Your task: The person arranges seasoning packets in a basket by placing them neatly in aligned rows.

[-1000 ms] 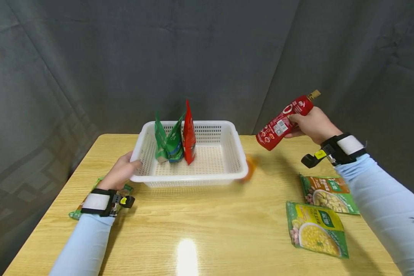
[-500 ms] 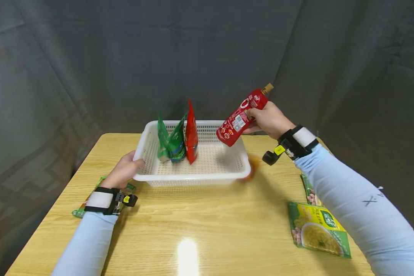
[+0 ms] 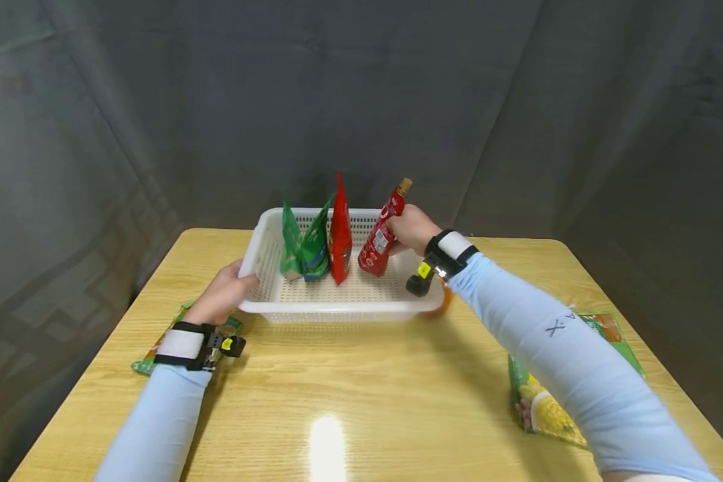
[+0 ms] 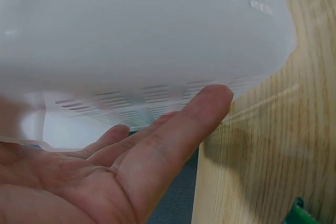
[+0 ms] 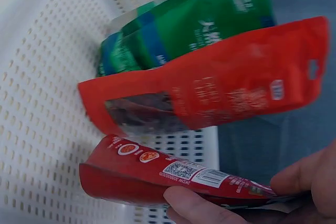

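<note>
A white perforated basket (image 3: 337, 306) stands on the wooden table. Inside it stand two green pouches (image 3: 304, 249) and a red pouch (image 3: 340, 231). My right hand (image 3: 411, 229) grips a red spouted sauce pouch (image 3: 382, 235) near its top and holds it almost upright inside the basket, right of the red pouch. In the right wrist view the sauce pouch (image 5: 173, 179) sits just below the red pouch (image 5: 220, 87) and green pouches (image 5: 194, 24). My left hand (image 3: 225, 294) rests with straight fingers against the basket's left wall (image 4: 147, 45).
A green packet (image 3: 156, 348) lies under my left wrist. A yellow-green soup packet (image 3: 539, 412) lies at the right, partly behind my sleeve, with another packet (image 3: 608, 328) beyond it. Something orange (image 3: 436, 304) sits by the basket's right corner.
My right hand has carried the sauce pouch leftward and down from above the table's right side into the basket, turning it nearly upright. The left hand has stayed at the basket.
</note>
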